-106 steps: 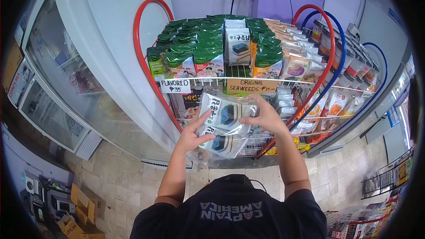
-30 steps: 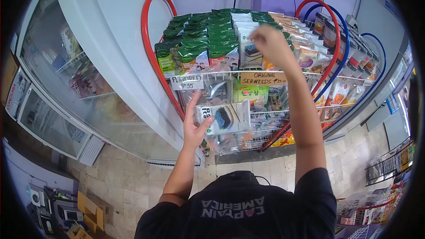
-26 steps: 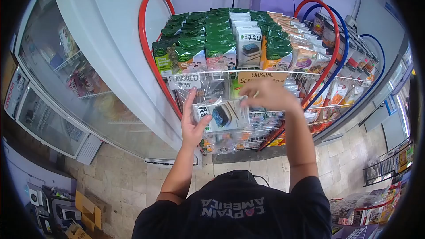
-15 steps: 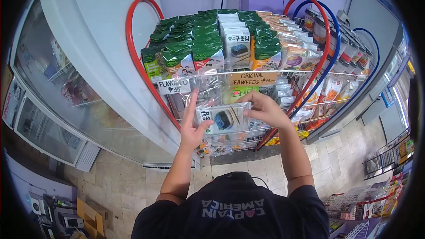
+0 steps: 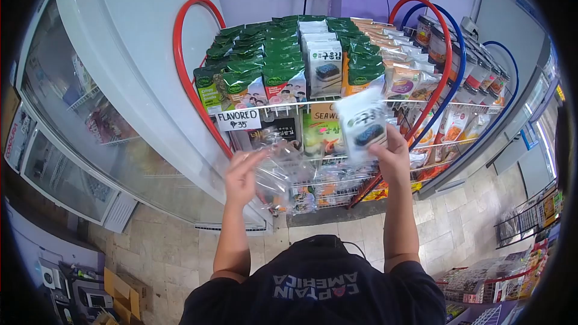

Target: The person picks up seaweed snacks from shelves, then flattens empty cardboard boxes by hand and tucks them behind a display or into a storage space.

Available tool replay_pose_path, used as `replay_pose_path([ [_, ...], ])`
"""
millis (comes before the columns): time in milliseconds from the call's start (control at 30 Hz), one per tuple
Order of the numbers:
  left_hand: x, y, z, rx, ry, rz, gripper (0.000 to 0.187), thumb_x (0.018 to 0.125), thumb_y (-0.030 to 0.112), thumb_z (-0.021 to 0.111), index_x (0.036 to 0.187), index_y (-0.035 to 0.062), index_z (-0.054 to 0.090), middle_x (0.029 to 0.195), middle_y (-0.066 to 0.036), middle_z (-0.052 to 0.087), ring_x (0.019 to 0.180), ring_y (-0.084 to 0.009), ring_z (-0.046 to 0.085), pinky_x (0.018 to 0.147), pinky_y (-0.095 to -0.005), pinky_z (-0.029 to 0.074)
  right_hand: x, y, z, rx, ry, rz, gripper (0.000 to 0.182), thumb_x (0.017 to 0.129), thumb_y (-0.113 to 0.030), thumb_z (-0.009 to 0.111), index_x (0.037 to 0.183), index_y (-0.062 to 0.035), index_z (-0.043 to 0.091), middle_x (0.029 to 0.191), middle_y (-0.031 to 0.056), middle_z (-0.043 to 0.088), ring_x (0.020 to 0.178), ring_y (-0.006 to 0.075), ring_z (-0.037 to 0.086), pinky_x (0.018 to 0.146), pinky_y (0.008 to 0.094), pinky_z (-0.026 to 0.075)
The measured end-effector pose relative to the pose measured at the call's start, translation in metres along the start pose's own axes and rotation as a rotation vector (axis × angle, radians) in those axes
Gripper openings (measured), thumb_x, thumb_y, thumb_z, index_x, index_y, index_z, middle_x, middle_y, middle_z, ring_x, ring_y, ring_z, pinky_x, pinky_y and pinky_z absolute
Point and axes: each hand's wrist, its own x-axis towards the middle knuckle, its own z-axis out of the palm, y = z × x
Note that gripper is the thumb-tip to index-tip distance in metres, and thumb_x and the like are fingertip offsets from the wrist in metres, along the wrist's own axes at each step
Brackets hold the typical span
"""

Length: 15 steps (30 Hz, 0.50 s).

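Two raised hands | right hand pinching seaweed pack upright | left hand fingers spread, gripping clear wrapper

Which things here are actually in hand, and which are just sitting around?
In hand:
- seaweed packet, gripped by the right hand
- clear plastic wrapper, in the left hand

Sitting around:
- green packs on the rack
- FLAVORED sign
- freezer

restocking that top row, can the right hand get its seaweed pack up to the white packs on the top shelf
Probably yes: the right hand holds the seaweed pack just below the white packs, with nothing between them.
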Motion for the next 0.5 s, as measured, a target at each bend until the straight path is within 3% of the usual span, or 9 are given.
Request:
replay_pose_path([
  [100, 0.02, 0.021, 0.034, -0.046, -0.135, 0.039, 0.045, 0.084, 0.013, 0.067, 0.127, 0.0, 0.058, 0.122, -0.015, 0.059, 0.101, -0.0297, 0.059, 0.096, -0.0378, 0.042, -0.004, 0.007, 0.033, -0.115, -0.163, 0.056, 0.05, 0.071, -0.005, 0.079, 0.117, 0.0008, 0.06, 0.109, 0.0098, 0.067, 0.099, 0.0177, 0.064, 0.085, 0.0318, 0.051],
  [200, 0.021, 0.027, 0.077, -0.419, -0.076, -0.322, 0.056, 0.076, 0.026, 0.078, 0.122, 0.0002, 0.06, 0.118, -0.017, 0.059, 0.103, -0.0329, 0.057, 0.1, -0.0418, 0.037, -0.014, 0.04, 0.05, -0.538, -0.318, 0.018, 0.052, 0.069, -0.008, 0.082, 0.115, 0.0006, 0.06, 0.104, 0.0114, 0.066, 0.095, 0.0205, 0.065, 0.085, 0.0339, 0.051],
  [300, 0.032, 0.027, 0.078, -0.068, -0.063, -0.106, 0.059, 0.07, 0.035, 0.082, 0.113, -0.0016, 0.063, 0.112, -0.018, 0.06, 0.106, -0.0361, 0.056, 0.102, -0.0434, 0.037, -0.01, 0.027, 0.047, -0.865, -0.375, -0.154, 0.057, 0.065, -0.01, 0.084, 0.116, -0.0003, 0.058, 0.102, 0.0135, 0.064, 0.095, 0.0261, 0.064, 0.087, 0.0353, 0.049],
  [333, 0.034, 0.028, 0.079, -0.04, -0.078, -0.101, 0.056, 0.069, 0.034, 0.082, 0.108, -0.0025, 0.065, 0.11, -0.018, 0.06, 0.105, -0.037, 0.056, 0.099, -0.0436, 0.04, -0.008, 0.009, 0.051, -0.885, -0.384, -0.231, 0.06, 0.063, -0.009, 0.083, 0.118, -0.0046, 0.059, 0.105, 0.0138, 0.063, 0.098, 0.0304, 0.061, 0.087, 0.0358, 0.05],
  [433, 0.048, 0.046, 0.068, 0.223, -0.191, 0.044, 0.052, 0.067, 0.035, 0.082, 0.098, -0.0036, 0.067, 0.106, -0.017, 0.062, 0.104, -0.038, 0.055, 0.093, -0.0439, 0.045, -0.002, -0.036, 0.067, -0.801, -0.397, -0.14, 0.065, 0.061, -0.003, 0.082, 0.123, -0.0058, 0.06, 0.112, 0.0125, 0.062, 0.107, 0.0259, 0.061, 0.091, 0.0363, 0.048],
  [500, 0.056, 0.057, 0.067, 0.183, -0.222, 0.028, 0.05, 0.068, 0.031, 0.082, 0.099, -0.0048, 0.067, 0.102, -0.015, 0.062, 0.099, -0.0352, 0.056, 0.088, -0.0432, 0.046, 0.002, -0.046, 0.072, -1.054, -0.531, -0.233, 0.06, 0.06, -0.003, 0.08, 0.117, -0.0078, 0.063, 0.106, 0.0128, 0.065, 0.101, 0.0271, 0.064, 0.087, 0.0371, 0.051],
])
